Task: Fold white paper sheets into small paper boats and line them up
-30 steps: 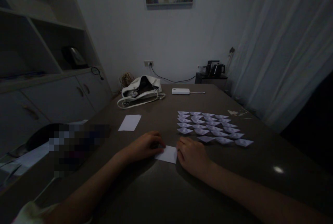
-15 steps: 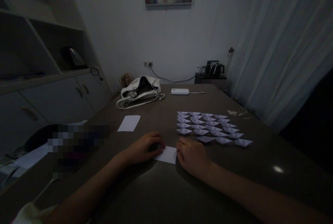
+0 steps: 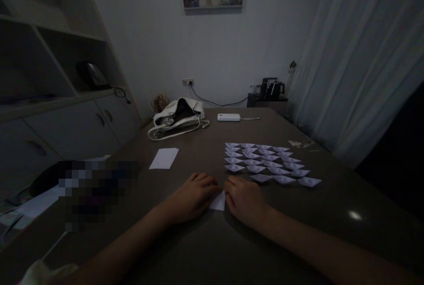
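A small folded piece of white paper [image 3: 217, 201] lies on the dark table in front of me, mostly covered by my hands. My left hand [image 3: 195, 194] rests over its left part, fingers bent together and pressing on it near the upper edge. Curled at the paper's right edge, my right hand [image 3: 245, 196] grips it there, its fingertips partly hidden. Beyond my right hand stand several white paper boats [image 3: 270, 164] in rows. A stack of white paper sheets [image 3: 164, 158] lies flat to the left, past my left hand.
A white handbag [image 3: 180, 116] lies open at the table's far left. Near the far edge is a white power bank [image 3: 228, 117] with a short cable. Paper scraps [image 3: 300, 144] lie by the right edge. A blurred patch [image 3: 99, 192] covers items at left.
My left hand has slid right along the paper, toward my right hand, and now covers more of it. My right hand has stayed nearly in place.
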{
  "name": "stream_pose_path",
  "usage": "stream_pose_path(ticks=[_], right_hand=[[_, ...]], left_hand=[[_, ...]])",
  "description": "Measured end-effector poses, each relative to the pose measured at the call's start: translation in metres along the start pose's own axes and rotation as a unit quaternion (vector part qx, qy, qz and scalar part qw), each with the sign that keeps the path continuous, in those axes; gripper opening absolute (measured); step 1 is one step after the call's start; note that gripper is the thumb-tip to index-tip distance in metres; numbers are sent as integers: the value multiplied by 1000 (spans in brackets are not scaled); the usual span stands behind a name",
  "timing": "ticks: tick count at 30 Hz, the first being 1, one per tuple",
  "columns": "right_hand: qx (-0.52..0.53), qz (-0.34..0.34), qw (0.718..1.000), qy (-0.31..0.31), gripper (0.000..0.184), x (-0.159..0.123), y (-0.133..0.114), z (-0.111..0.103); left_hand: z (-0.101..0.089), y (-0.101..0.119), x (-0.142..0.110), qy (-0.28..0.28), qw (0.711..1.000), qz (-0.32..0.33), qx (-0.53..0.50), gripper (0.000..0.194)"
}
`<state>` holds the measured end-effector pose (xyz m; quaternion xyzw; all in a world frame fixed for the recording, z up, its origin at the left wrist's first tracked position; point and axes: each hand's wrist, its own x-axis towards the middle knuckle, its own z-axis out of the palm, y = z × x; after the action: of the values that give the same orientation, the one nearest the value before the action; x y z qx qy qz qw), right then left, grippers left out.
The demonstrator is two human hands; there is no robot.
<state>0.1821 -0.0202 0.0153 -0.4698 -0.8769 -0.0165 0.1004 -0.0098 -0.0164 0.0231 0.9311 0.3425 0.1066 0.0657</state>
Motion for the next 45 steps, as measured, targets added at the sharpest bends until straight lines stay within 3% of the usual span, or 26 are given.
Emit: stream_pose_path(ticks=[20,45], right_hand=[[-14,-6,1000,-8,16,0,-1,-4],[-19,-2,1000,-22,15,0,-3,-7]], left_hand=[[-5,-12,0,23,999,-28,1,15],[-8,-24,-4,20,999,-33,-14,16]])
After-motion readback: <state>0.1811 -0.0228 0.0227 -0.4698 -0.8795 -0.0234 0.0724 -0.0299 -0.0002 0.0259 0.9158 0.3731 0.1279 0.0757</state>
